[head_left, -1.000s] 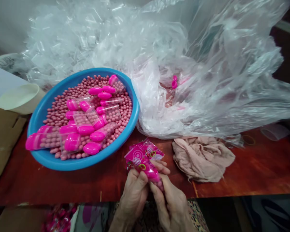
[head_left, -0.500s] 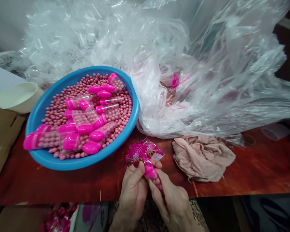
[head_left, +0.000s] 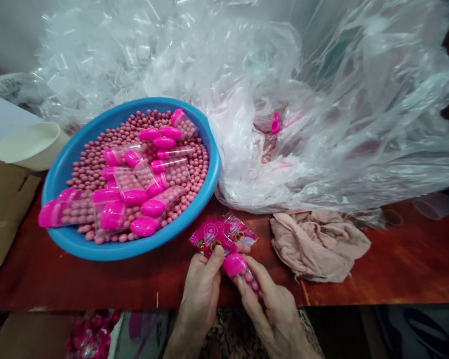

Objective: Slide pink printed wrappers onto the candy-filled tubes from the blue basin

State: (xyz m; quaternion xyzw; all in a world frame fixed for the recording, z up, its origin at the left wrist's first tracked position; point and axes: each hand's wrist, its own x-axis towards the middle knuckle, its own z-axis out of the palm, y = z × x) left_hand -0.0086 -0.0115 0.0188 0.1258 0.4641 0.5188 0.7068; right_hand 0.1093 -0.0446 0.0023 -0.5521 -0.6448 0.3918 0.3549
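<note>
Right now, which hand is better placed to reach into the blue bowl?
Probably the left. The left hand sits nearer the blue bowl and only pinches the printed pink packet, while the right hand grips the clear tube with its pink cap.

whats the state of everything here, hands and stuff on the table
left hand: holding printed pink packet, thumb on it
right hand: holding clear tube, pink cap on, beads inside
blue basin: full of loose pink beads, filled tubes on top
plastic bag: crumpled beside basin
beige cloth: bunched on table
</note>
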